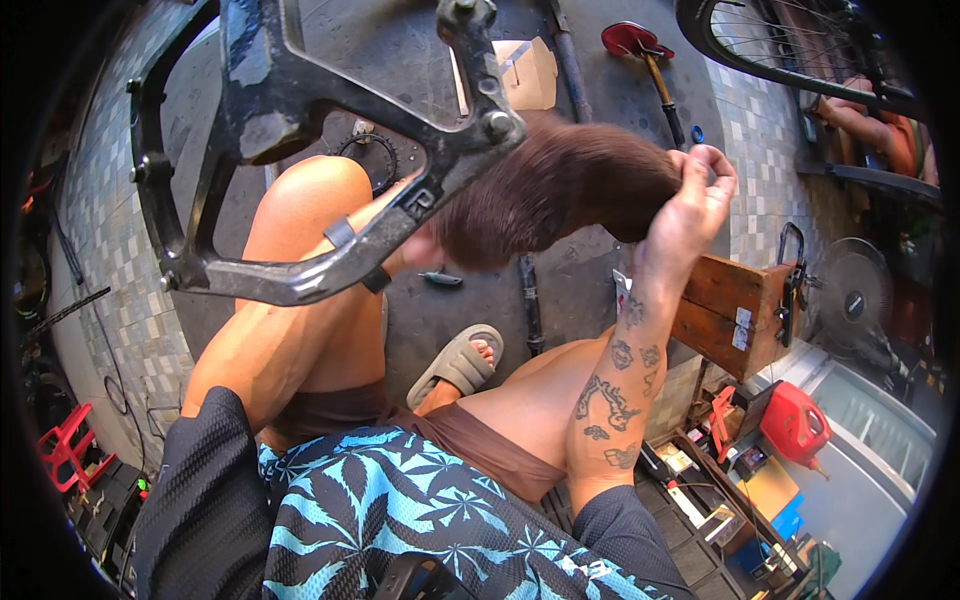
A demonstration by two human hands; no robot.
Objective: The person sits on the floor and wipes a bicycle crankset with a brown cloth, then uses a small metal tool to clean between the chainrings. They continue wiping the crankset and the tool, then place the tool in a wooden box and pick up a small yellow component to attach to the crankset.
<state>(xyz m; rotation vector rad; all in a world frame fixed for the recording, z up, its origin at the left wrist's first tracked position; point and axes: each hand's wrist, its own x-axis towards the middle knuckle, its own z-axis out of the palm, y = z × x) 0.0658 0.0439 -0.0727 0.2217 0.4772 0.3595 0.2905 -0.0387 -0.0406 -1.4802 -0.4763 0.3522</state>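
Observation:
A brown cloth (575,185), smeared by motion, stretches through the air between my two hands. My right hand (692,200) is closed on its right end, thumb and fingertips pinched together. At the cloth's left end is my left hand (412,250), blurred and partly covered by a black metal bicycle frame part (300,278); its fingers are hidden, but it appears to grip the cloth. The frame part hangs close in front of my left arm, with bolts at its corners and scuffed paint. It overlaps the cloth's left side in view.
On the dark floor lie a chainring (372,160), a cardboard piece (522,75), a seatpost with a red saddle (655,75) and a black tube (530,305). A wooden box (725,315), fan (853,300) and red fuel can (797,422) stand right. Another person (870,125) sits far right.

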